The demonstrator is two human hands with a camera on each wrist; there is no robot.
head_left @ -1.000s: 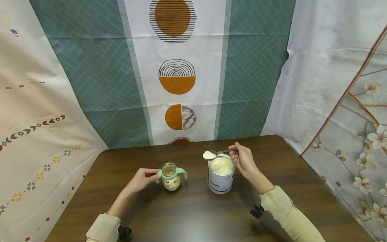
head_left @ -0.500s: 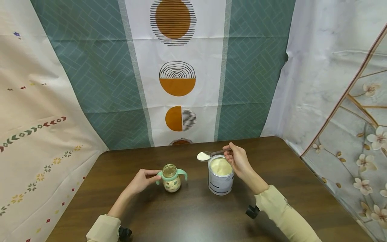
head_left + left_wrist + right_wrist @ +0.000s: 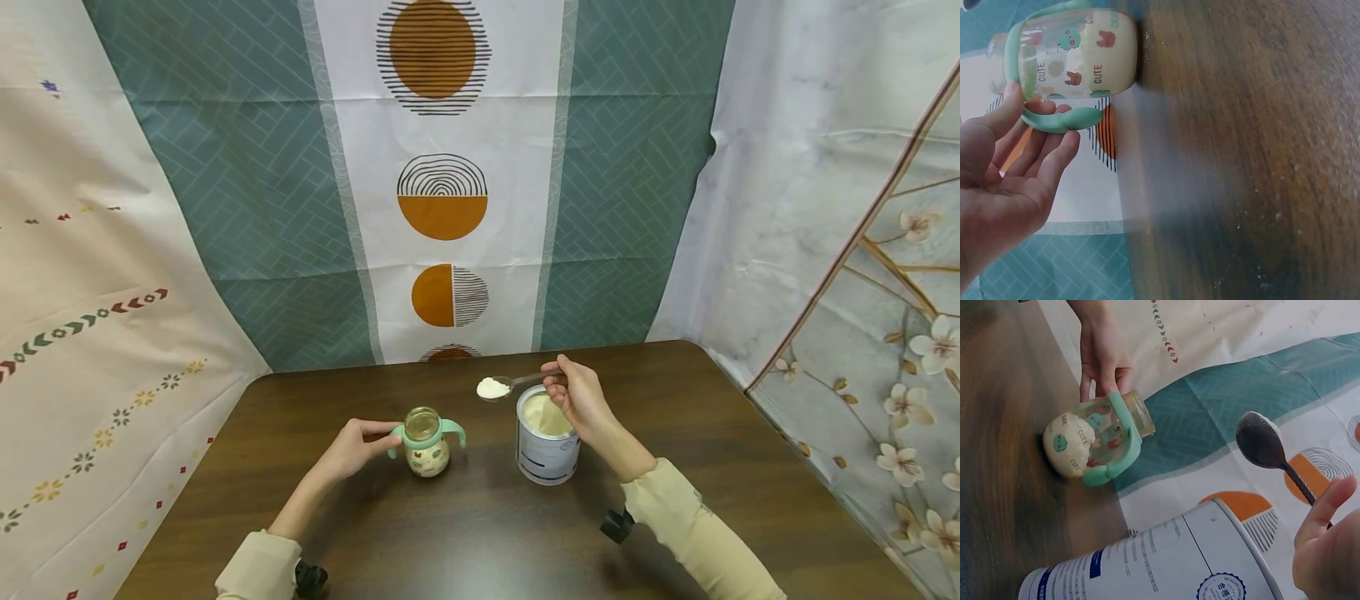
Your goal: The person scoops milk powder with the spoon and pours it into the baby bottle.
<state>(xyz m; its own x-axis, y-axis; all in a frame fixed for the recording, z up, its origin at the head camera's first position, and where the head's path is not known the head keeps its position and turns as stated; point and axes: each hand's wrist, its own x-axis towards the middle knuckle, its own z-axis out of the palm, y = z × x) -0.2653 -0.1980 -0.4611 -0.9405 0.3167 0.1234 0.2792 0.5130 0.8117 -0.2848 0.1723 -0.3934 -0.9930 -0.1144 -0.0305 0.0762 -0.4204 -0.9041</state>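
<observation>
A clear baby bottle with green side handles stands uncapped on the table, pale powder in its lower part. My left hand pinches the bottle's left handle between thumb and fingers. In my right hand is a spoon, gripped by its handle and heaped with white powder. The spoon's bowl hangs in the air between the bottle and the can, above both rims. Below the right hand stands an open can of pale yellow powder. The right wrist view shows the dark underside of the spoon.
The brown wooden table has its far edge just behind the can and bottle. A patterned cloth hangs behind it, with more cloth at both sides. Small white specks lie on the tabletop in the left wrist view.
My right hand has moved left, carrying the loaded spoon from above the can's rim toward the bottle. The left hand, bottle and can have stayed in place.
</observation>
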